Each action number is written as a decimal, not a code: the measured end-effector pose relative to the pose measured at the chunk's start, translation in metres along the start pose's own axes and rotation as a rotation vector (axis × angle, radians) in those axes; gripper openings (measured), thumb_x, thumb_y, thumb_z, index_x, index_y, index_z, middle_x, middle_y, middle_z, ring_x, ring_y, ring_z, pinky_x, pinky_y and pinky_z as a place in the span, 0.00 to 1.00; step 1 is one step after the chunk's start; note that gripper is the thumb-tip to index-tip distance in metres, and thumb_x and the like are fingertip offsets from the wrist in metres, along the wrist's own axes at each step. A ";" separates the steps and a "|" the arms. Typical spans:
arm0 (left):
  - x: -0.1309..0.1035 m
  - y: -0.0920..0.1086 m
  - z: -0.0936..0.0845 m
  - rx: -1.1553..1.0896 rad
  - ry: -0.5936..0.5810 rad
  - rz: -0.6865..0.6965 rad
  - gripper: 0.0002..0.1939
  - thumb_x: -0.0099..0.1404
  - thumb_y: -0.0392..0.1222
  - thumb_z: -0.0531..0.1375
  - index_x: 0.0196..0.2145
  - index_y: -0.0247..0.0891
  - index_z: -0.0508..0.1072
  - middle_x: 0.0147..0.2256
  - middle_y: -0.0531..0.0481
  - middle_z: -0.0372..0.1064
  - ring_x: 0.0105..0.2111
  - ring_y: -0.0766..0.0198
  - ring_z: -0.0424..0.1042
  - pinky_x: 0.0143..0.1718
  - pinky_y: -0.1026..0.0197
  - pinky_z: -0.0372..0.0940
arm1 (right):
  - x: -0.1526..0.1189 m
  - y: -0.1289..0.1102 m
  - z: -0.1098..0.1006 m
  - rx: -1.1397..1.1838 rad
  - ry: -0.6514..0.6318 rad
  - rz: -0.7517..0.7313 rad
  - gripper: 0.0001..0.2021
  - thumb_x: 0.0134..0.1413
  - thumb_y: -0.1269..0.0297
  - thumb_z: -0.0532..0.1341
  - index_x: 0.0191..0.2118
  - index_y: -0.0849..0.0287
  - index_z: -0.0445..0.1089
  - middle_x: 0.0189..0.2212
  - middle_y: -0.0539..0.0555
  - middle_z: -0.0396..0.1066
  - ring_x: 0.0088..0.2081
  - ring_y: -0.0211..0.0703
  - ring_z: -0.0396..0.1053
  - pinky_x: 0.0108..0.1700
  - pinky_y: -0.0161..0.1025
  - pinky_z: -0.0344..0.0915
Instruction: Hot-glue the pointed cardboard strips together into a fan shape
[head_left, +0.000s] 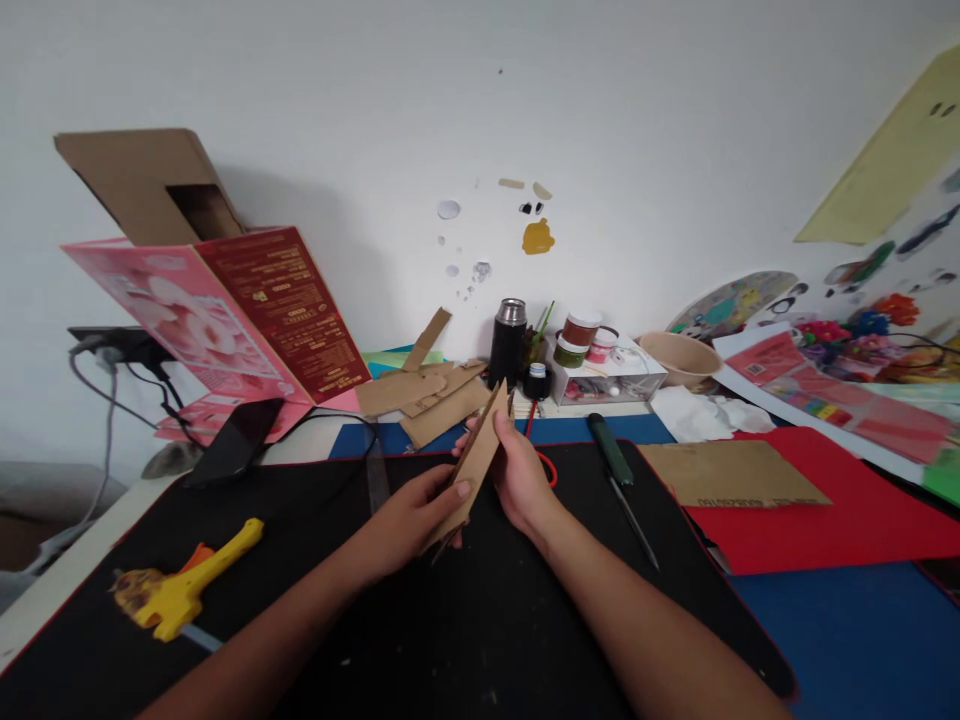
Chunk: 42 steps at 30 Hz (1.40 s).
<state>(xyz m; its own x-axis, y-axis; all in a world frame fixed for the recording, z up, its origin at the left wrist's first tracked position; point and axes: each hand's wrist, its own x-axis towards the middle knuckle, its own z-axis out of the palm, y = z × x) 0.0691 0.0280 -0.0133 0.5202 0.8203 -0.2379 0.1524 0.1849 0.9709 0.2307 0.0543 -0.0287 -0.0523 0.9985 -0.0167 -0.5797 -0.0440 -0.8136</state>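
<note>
A narrow folded piece of brown cardboard [476,462] is held up at a slant above the black mat, its upper end pointing away from me. My left hand [420,512] grips its lower end, with the thumb on the near face and fingers behind it. My right hand [521,475] holds its upper right side, and some fingers are hidden behind the cardboard. Just behind my right hand lie scissors with red handles [550,470], partly covered. A ruler [377,470] lies beyond my left hand.
A yellow glue gun [195,585] lies at left, near a black phone [236,440]. Cardboard scraps [442,400], a black bottle [508,345] and paint jars [581,330] stand behind. A green-handled tool [611,450], a pen [636,522] and red sheet [817,530] lie right.
</note>
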 end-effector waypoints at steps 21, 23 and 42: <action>-0.004 -0.010 0.012 0.186 0.041 0.086 0.21 0.67 0.57 0.61 0.46 0.36 0.73 0.37 0.46 0.75 0.32 0.58 0.74 0.33 0.59 0.69 | -0.006 0.001 0.010 -0.061 0.048 0.056 0.23 0.50 0.42 0.70 0.36 0.61 0.73 0.23 0.52 0.75 0.25 0.44 0.74 0.23 0.35 0.63; -0.004 -0.007 0.012 0.154 0.041 0.066 0.22 0.65 0.58 0.62 0.45 0.35 0.73 0.34 0.48 0.74 0.30 0.59 0.74 0.32 0.59 0.69 | -0.006 0.000 0.010 -0.029 0.029 0.064 0.24 0.50 0.41 0.69 0.37 0.61 0.73 0.25 0.53 0.76 0.27 0.45 0.75 0.25 0.36 0.64; 0.005 -0.012 0.009 -0.072 0.057 0.020 0.33 0.59 0.73 0.61 0.31 0.34 0.74 0.28 0.46 0.74 0.27 0.60 0.75 0.31 0.60 0.69 | -0.011 0.007 0.012 -0.109 -0.073 0.054 0.22 0.54 0.44 0.69 0.42 0.60 0.73 0.27 0.53 0.77 0.25 0.43 0.74 0.22 0.34 0.66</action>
<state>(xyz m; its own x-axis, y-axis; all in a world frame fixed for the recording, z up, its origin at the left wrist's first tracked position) 0.0772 0.0251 -0.0264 0.4738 0.8530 -0.2189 0.0805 0.2056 0.9753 0.2174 0.0425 -0.0279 -0.1428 0.9895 -0.0234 -0.4828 -0.0903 -0.8711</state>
